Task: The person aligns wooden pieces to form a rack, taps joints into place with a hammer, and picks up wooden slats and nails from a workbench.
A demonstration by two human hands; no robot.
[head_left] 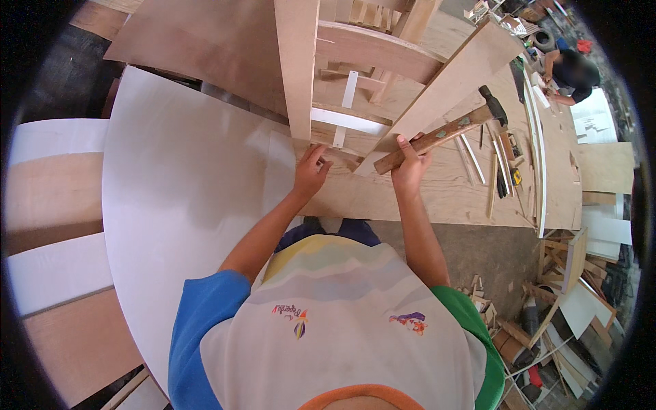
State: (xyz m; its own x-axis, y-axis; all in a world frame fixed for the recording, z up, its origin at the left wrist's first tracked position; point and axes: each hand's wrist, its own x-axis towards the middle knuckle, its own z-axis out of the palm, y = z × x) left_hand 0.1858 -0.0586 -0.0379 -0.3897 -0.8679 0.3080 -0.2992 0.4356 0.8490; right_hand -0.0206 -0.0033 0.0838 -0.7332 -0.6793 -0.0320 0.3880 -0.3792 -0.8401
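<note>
A wooden frame (296, 82) of two long boards joined by crosspieces rests on the plywood worktop in front of me. At the near end of its left board, my left hand (312, 172) has its fingers bent against the wood; the fingertips are partly hidden. My right hand (410, 167) is wrapped round the handle of a hammer (451, 130), beside the near end of the frame's right board (444, 89). The hammer slants up to the right, its dark head over the worktop. Between the boards lies a white crosspiece (348, 120), with a narrow white strip (347, 102) across it.
On the worktop (437, 205) to the right lie thin strips, a tape measure (516, 177) and a dark-handled tool (501, 184). A large white panel (178, 205) spreads to my left. Another person (574, 72) works at the far right. Offcuts (567, 342) pile up at the lower right.
</note>
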